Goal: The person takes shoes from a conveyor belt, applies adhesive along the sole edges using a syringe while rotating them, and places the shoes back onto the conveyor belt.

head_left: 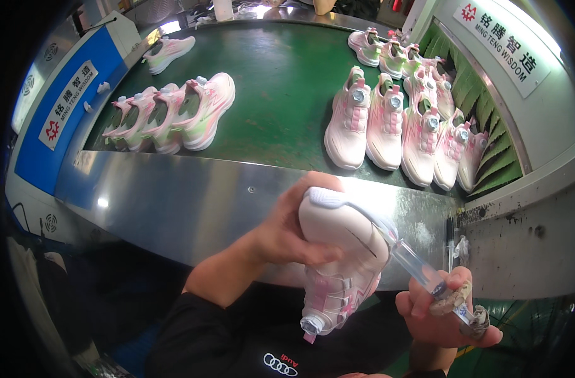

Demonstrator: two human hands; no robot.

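A white and pink sneaker [344, 236] is in my left hand [284, 230], toe up and tilted, its dial fastener [313, 322] toward my body. My fingers go behind the toe and the thumb presses on the upper. My right hand [438, 315] is closed around a clear syringe [418, 268] with a dark plunger seal. Beige wrapping covers parts of the right fingers. The syringe's tip meets the seam between the sole and the upper, on the shoe's right side; whether anything comes out is too small to tell.
Behind the metal ledge [193, 189] lies a green conveyor belt [275, 94]. Several matching sneakers [205, 107] stand on its left, more [350, 120] on its right. A dark pen [450, 242] rests near the right housing [527, 239]. Green strips [486, 101] hang there; a blue-and-white housing [70, 113] stands left.
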